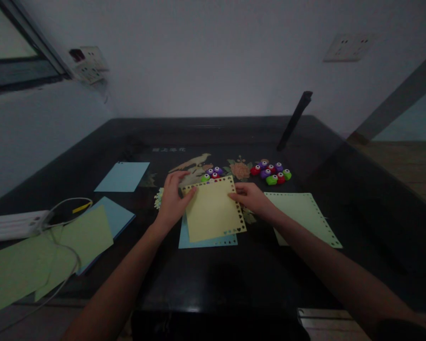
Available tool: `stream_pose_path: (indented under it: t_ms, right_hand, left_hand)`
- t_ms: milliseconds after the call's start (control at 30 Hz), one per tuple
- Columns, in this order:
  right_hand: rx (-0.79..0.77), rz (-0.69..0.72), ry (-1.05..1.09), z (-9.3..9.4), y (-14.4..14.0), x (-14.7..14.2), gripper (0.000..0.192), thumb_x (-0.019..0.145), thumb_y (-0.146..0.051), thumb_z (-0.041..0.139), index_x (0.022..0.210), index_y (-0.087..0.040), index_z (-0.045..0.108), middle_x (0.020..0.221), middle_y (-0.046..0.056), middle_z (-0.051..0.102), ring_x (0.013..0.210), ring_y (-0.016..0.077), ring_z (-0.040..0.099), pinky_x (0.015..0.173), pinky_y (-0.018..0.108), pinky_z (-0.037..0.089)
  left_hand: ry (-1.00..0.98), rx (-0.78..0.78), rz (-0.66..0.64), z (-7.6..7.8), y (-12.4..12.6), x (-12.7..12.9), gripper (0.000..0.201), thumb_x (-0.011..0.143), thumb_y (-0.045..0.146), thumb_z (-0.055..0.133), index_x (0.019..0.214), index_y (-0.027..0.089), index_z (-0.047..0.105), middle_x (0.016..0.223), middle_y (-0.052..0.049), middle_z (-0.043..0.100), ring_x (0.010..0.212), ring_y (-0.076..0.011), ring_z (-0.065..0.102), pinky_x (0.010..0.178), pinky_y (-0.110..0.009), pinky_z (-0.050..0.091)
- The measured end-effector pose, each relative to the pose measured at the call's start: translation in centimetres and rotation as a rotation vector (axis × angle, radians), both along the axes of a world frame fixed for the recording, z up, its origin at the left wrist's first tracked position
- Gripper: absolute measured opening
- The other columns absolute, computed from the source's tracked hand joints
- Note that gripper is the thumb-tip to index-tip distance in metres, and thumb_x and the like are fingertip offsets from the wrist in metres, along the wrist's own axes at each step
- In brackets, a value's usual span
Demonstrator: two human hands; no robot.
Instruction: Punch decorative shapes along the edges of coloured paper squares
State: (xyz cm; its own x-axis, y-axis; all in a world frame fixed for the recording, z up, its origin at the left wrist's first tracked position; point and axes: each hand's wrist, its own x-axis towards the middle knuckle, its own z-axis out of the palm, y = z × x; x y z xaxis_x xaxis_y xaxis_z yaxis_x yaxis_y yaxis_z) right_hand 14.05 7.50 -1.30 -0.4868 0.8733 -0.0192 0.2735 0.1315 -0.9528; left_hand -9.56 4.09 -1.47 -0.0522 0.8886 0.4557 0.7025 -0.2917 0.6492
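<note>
A pale yellow sheet of paper [214, 208] with small shapes punched along its top, right and part of its bottom edge is held between my hands, slightly tilted. My left hand [173, 196] grips its upper left corner between thumb and fingers. On the right edge, my right hand [250, 195] pinches the sheet near the top. Beneath it lies a blue sheet [198, 244], partly covered, with holes near its lower right. Small red, purple and green craft punches [214, 174] with eye-like tops stand just behind the yellow sheet.
More punches [271, 171] cluster at the right. A punched light green sheet [301, 213] lies under my right forearm. On the left are a blue sheet [123, 176], green sheets [81, 234], a white power strip [15, 225] and a cable. A black upright bar [295, 121] stands behind.
</note>
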Motion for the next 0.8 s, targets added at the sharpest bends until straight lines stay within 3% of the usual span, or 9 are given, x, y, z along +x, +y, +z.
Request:
stream_pose_path:
  t_ms: [67,167,267,333,500,800]
  right_hand:
    - [-0.039,-0.068,0.079,0.5,0.5,0.7,0.017,0.076,-0.024,0.057,0.087,-0.016,0.066,0.083,0.006,0.069,0.074,0.0176,0.063,0.066,0.032,0.05]
    - [-0.037,-0.14,0.155,1.2,1.0,1.6,0.021,0.077,-0.027,0.058,0.093,-0.017,0.067,0.085,0.006,0.069,0.076,0.0181,0.063,0.067,0.034,0.052]
    - [-0.015,-0.166,0.156,1.7,1.2,2.0,0.022,0.078,-0.028,0.058,0.095,-0.018,0.066,0.087,0.006,0.069,0.074,0.0179,0.063,0.067,0.035,0.053]
    - [-0.011,-0.172,0.157,1.9,1.1,2.1,0.021,0.078,-0.028,0.058,0.095,-0.019,0.066,0.087,0.006,0.069,0.074,0.0177,0.063,0.067,0.035,0.053]
    - [-0.047,-0.173,0.231,2.0,0.9,1.6,0.021,0.077,-0.027,0.06,0.095,-0.018,0.066,0.087,0.006,0.07,0.077,0.018,0.064,0.073,0.037,0.052]
    - [-0.053,-0.132,0.242,2.4,0.7,1.5,0.014,0.076,-0.026,0.06,0.087,-0.019,0.066,0.088,0.005,0.068,0.082,0.018,0.063,0.076,0.036,0.051]
  left_hand:
    - [-0.219,-0.096,0.02,-0.4,0.2,0.0,0.044,0.078,0.033,0.058,0.12,0.021,0.045,0.12,-0.009,0.051,0.103,-0.0206,0.053,0.084,-0.036,0.048]
    - [-0.492,-0.378,-0.12,-0.9,0.1,0.4,0.044,0.083,0.042,0.049,0.121,0.019,0.046,0.116,-0.01,0.058,0.09,-0.0189,0.06,0.074,-0.034,0.052]
    - [-0.624,-0.605,-0.313,-0.9,-0.7,1.2,0.044,0.083,0.048,0.048,0.114,0.017,0.055,0.102,-0.01,0.067,0.084,-0.0209,0.064,0.071,-0.035,0.053]
    - [-0.633,-0.686,-0.366,-0.7,-1.3,1.7,0.041,0.08,0.047,0.054,0.107,0.016,0.061,0.094,-0.01,0.07,0.082,-0.0226,0.066,0.07,-0.036,0.054]
    - [-0.51,-0.73,-0.373,-0.5,-2.2,2.1,0.041,0.075,0.042,0.061,0.108,0.017,0.061,0.096,-0.01,0.071,0.086,-0.0243,0.066,0.071,-0.037,0.055]
    - [-0.364,-0.624,-0.462,-0.5,-1.9,2.0,0.045,0.073,0.035,0.064,0.114,0.018,0.058,0.11,-0.012,0.066,0.1,-0.025,0.063,0.081,-0.039,0.053]
